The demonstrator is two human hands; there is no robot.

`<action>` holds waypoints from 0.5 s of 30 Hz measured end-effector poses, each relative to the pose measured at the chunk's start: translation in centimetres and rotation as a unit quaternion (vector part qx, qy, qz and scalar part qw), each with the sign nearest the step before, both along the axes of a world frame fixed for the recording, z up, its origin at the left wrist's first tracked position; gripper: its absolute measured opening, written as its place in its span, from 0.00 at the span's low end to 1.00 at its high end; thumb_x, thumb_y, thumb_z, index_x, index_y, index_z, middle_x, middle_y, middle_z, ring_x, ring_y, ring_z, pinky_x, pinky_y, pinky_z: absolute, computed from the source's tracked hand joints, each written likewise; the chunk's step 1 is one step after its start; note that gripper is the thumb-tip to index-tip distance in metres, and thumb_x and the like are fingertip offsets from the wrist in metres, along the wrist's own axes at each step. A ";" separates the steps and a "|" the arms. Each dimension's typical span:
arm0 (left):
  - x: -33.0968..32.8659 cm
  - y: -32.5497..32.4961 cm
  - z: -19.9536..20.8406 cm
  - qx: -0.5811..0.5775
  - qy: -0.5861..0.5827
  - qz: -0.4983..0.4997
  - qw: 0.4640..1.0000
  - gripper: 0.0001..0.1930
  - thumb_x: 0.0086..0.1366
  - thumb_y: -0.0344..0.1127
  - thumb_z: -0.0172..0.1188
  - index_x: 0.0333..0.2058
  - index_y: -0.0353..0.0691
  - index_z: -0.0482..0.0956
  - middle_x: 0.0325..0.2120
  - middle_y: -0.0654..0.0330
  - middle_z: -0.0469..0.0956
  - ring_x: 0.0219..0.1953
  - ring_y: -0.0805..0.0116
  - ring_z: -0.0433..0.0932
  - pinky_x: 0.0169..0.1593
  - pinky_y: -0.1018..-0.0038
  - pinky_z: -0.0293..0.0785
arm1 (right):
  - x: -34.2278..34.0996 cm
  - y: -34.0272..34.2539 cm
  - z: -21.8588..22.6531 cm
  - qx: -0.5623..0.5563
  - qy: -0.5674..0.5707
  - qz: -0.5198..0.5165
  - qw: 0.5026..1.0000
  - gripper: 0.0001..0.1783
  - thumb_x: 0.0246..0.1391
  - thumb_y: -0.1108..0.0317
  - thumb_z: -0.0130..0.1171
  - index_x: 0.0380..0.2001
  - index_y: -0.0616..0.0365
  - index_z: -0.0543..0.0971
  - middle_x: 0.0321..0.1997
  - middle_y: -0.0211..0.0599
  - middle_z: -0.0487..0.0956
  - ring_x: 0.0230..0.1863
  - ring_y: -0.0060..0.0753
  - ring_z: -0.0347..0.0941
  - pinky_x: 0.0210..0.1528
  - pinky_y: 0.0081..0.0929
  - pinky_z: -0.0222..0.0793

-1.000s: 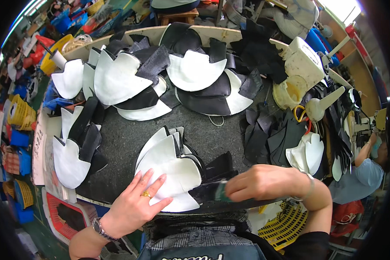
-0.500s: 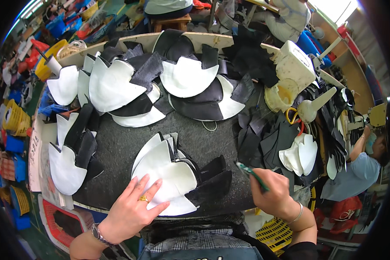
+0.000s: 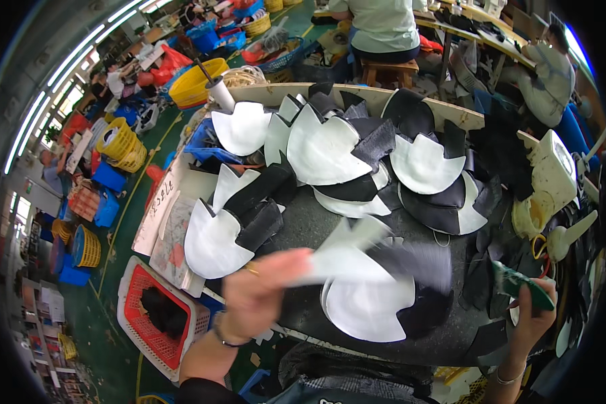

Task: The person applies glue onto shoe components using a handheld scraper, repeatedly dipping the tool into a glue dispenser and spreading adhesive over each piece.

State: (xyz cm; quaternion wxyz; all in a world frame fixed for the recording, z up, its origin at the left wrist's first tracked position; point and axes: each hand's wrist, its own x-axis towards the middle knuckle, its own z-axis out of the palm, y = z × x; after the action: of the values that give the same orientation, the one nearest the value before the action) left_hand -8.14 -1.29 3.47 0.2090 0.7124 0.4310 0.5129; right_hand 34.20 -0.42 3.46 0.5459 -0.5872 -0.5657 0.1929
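My left hand [image 3: 257, 293], smeared by motion, pinches the edge of a white-and-black shoe-upper piece [image 3: 350, 259]. The piece hangs blurred above the worktable, its black part trailing to the right. Beneath it lies a stack of similar shoe-upper pieces [image 3: 367, 308], white side up, near the table's front edge. At the right, my right hand [image 3: 537, 311] is closed around a flat green brush [image 3: 526, 288], held apart from the pieces. Several more notched white-and-black shoe uppers [image 3: 330, 151] lie in overlapping piles along the back, and another pile [image 3: 215, 242] sits at the left.
A cream container [image 3: 552, 168] stands at the back right, with orange-handled scissors [image 3: 538, 246] and black scraps near it. Left of the table is a red-and-white basket [image 3: 131, 316]. A yellow tub [image 3: 194, 84] stands beyond. A co-worker [image 3: 387, 30] sits on a stool behind the table.
My left hand has lifted a shoe-upper piece off the front stack. My right hand still grips the brush, farther right. The view has swung left, showing more of the floor there.
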 end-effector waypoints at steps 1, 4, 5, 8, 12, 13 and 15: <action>-0.5 -0.5 1.5 -0.081 -0.044 0.088 0.992 0.19 0.62 0.12 0.51 0.48 0.31 0.82 0.48 0.50 0.82 0.48 0.62 0.82 0.54 0.71 0.76 | 1.1 0.4 -0.2 0.008 0.005 -0.011 1.000 0.04 0.61 0.76 0.60 0.38 0.63 0.76 0.31 0.29 0.75 0.27 0.15 0.70 0.28 0.13 0.66; -6.4 -1.0 1.4 -0.176 -0.191 0.130 0.957 0.19 0.65 0.20 0.59 0.55 0.32 0.76 0.47 0.56 0.82 0.46 0.71 0.81 0.53 0.74 0.75 | 2.7 1.4 -0.8 -0.004 -0.006 -0.026 1.000 0.06 0.61 0.74 0.61 0.39 0.63 0.76 0.32 0.29 0.75 0.27 0.15 0.70 0.27 0.13 0.64; -9.5 -1.5 0.7 -0.232 -0.185 0.128 0.946 0.23 0.64 0.19 0.60 0.58 0.31 0.73 0.49 0.56 0.81 0.48 0.72 0.79 0.55 0.75 0.74 | 3.0 1.7 -0.6 -0.004 -0.009 -0.027 1.000 0.06 0.61 0.74 0.61 0.39 0.63 0.76 0.32 0.29 0.75 0.27 0.15 0.70 0.27 0.13 0.64; -12.6 -1.5 0.0 -0.297 0.032 0.289 0.909 0.32 0.59 0.19 0.63 0.63 0.33 0.67 0.56 0.48 0.75 0.54 0.60 0.77 0.58 0.71 0.72 | 4.2 2.9 0.1 -0.008 0.027 -0.031 0.999 0.07 0.60 0.73 0.63 0.39 0.63 0.76 0.31 0.28 0.76 0.25 0.15 0.69 0.26 0.14 0.64; -7.9 -1.4 -1.3 -0.168 0.212 0.258 0.927 0.36 0.52 0.28 0.73 0.61 0.37 0.72 0.62 0.47 0.69 0.64 0.48 0.68 0.67 0.60 0.62 | 8.4 6.6 -0.2 0.024 -0.060 -0.141 0.988 0.08 0.60 0.71 0.63 0.40 0.62 0.79 0.33 0.30 0.80 0.30 0.19 0.74 0.31 0.19 0.69; -5.3 -1.6 -0.3 -0.190 0.209 0.156 0.947 0.34 0.51 0.32 0.74 0.59 0.38 0.75 0.62 0.48 0.69 0.66 0.47 0.66 0.68 0.58 0.60 | 9.8 8.5 -0.8 0.030 -0.105 -0.200 0.974 0.09 0.59 0.70 0.64 0.41 0.61 0.79 0.34 0.31 0.81 0.31 0.21 0.75 0.34 0.21 0.70; -1.2 -1.1 -0.7 -0.096 0.316 -0.069 0.941 0.32 0.50 0.41 0.75 0.55 0.46 0.79 0.62 0.50 0.70 0.66 0.45 0.66 0.68 0.53 0.61 | 10.9 12.6 -1.6 0.036 -0.332 -0.273 0.902 0.10 0.56 0.67 0.64 0.38 0.60 0.79 0.33 0.41 0.82 0.39 0.44 0.80 0.43 0.40 0.72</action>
State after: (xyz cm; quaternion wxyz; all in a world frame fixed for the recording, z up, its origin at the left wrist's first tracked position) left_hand -9.32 -2.37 2.81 0.1641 0.8424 0.4719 0.2018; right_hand 45.06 12.17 1.83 0.3784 -0.7285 -0.5382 -0.1910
